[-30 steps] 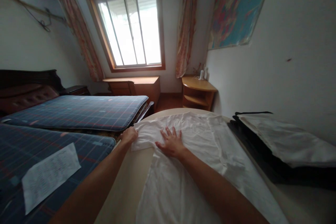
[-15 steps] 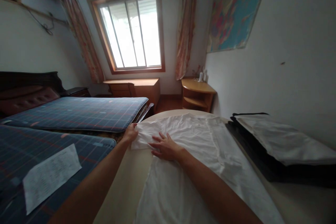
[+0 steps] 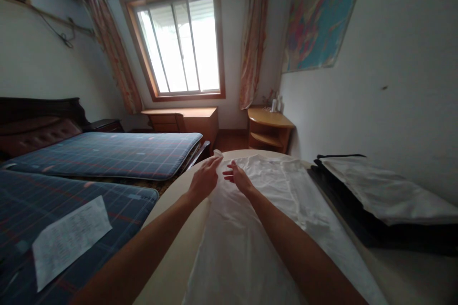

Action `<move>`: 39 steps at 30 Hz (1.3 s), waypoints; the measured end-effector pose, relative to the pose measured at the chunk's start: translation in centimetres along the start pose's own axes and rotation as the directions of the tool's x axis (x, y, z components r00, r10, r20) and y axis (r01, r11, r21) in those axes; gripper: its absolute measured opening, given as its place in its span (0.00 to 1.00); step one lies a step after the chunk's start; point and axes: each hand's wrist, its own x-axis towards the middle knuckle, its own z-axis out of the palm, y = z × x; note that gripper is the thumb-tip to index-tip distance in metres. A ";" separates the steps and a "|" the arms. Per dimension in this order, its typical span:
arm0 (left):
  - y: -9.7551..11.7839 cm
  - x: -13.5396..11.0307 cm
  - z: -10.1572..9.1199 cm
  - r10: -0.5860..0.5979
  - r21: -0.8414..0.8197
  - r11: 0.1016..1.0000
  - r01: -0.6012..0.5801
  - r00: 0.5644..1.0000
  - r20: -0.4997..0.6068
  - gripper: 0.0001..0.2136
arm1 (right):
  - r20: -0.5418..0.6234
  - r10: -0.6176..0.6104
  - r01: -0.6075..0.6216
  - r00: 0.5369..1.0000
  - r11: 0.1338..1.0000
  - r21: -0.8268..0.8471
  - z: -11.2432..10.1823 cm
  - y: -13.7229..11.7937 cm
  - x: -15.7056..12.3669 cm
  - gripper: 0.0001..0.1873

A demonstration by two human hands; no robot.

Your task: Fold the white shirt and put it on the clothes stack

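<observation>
A white shirt-like garment [image 3: 243, 248], thin and wrinkled, lies spread over a round cream table [image 3: 168, 248]. My left hand [image 3: 204, 178] is at the garment's far left edge, its fingers closed on the cloth, with a bit of white fabric poking up above the fingertips. Just to the right, my right hand [image 3: 239, 177] hovers over or lightly touches the garment, palm turned toward the left hand and fingers apart. Whether it presses on the cloth I cannot tell.
To the right, a folded white cloth [image 3: 400, 195] rests on black folded material [image 3: 379, 233] by the wall. A plaid mattress [image 3: 118, 152] is at left, with a written paper sheet [image 3: 69, 243] on the nearer one. A corner shelf [image 3: 270, 126] stands beyond the table.
My left hand has moved right, bringing the garment's outstretched left part inward over the body. My right hand has lifted from lying flat and shifted slightly right and away from me.
</observation>
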 end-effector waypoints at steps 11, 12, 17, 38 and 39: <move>3.7 -5.7 2.6 0.115 0.090 0.989 -0.117 0.993 0.034 0.31 | -0.200 0.165 -0.184 0.966 0.980 -0.081 -4.9 1.7 -0.7 0.33; 3.2 -6.4 2.8 0.068 0.085 0.994 -0.069 0.998 0.010 0.32 | -0.195 0.156 -0.177 0.968 0.979 -0.097 -4.8 2.2 -0.7 0.32; 0.4 -9.1 3.4 -0.086 0.034 0.996 0.086 0.996 0.007 0.32 | -0.187 0.086 -0.119 0.979 0.978 -0.171 -4.7 3.3 -0.4 0.24; 2.4 -7.3 2.6 0.106 -0.131 0.983 -0.126 0.982 -0.154 0.07 | -0.300 -0.032 -0.066 0.953 0.947 -0.313 -7.8 1.6 1.8 0.19; 2.9 -7.5 2.9 0.142 -0.130 0.979 -0.155 0.985 -0.100 0.07 | -0.308 -0.027 -0.081 0.951 0.940 -0.333 -8.3 1.7 1.8 0.19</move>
